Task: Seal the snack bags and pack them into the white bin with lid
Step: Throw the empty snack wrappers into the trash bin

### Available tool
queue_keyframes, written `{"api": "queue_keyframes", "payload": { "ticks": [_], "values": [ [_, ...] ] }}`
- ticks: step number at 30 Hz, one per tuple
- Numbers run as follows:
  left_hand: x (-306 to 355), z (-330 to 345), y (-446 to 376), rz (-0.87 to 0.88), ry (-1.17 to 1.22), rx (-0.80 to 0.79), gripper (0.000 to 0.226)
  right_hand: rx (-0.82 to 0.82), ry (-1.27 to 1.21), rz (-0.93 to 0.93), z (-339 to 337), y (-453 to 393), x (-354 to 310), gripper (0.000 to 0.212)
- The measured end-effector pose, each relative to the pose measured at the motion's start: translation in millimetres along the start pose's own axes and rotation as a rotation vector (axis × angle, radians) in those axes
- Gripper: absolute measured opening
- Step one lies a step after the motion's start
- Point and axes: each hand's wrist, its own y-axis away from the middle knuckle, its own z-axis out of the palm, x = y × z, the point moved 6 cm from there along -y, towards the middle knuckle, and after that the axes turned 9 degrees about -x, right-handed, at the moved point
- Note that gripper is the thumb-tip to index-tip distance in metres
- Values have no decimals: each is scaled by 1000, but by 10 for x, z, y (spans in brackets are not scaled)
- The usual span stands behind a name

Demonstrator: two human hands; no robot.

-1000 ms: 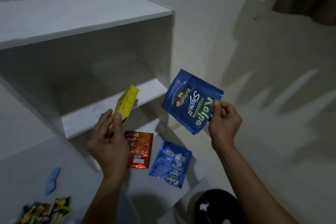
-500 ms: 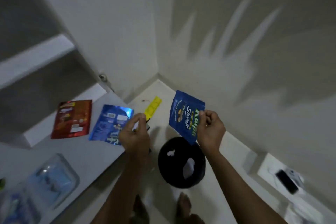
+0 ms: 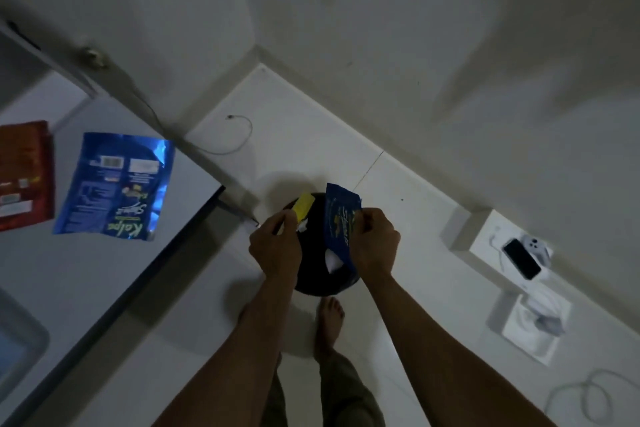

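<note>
Presently, both hands are held above a black round bin [image 3: 311,274] on the floor.

A yellow clip [image 3: 303,206] is pinched by the left hand [image 3: 276,246], fingers curled around it. A blue snack bag [image 3: 340,225] is gripped at its edge by the right hand [image 3: 375,242], hanging just beside the clip. Well to the left of the left hand, a second blue bag [image 3: 114,186] and a red bag [image 3: 24,177] lie flat on a white table [image 3: 104,270].
</note>
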Motion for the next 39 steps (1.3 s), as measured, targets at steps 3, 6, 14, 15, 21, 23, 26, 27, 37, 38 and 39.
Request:
{"api": "queue_keyframes", "payload": {
  "ticks": [3, 6, 14, 15, 21, 23, 26, 27, 37, 38, 39],
  "values": [
    [-55, 68, -7, -55, -54, -48, 31, -33, 1, 30, 81, -31, 77, 26],
    [-43, -4, 0, -37, -54, -66, 38, -46, -20, 26, 30, -25, -1, 26],
    [634, -407, 230, 78, -75, -101, 41, -52, -155, -98, -345, 151, -780, 32],
    [738, -489, 277, 94, -48, -105, 41, -61, -175, -122, -392, 194, -911, 33],
    [1266, -1201, 586, 154, 248, 56, 42, -129, -314, -195, -458, 473, -1702, 36],
    [1332, -1557, 607, 152, 283, 79, 41, -156, -338, -256, -377, 631, -2013, 32],
    [1337, -2182, 616, 176, 269, 157, 36, -203, -366, -313, -185, 902, -2394, 28],
    [1328, -2383, 635, 193, 263, 178, 35, -212, -366, -330, -111, 998, -2489, 28],
    [633, -3929, 622, 82, 74, 350, 42, -282, -151, -422, 922, 1776, -2687, 29],
    [576, -3995, 602, 58, 62, 353, 44, -286, -129, -422, 1002, 1810, -2676, 29],
    [531, -4048, 562, 40, 55, 352, 46, -286, -108, -433, 1072, 1832, -2687, 28]
  ]
}}
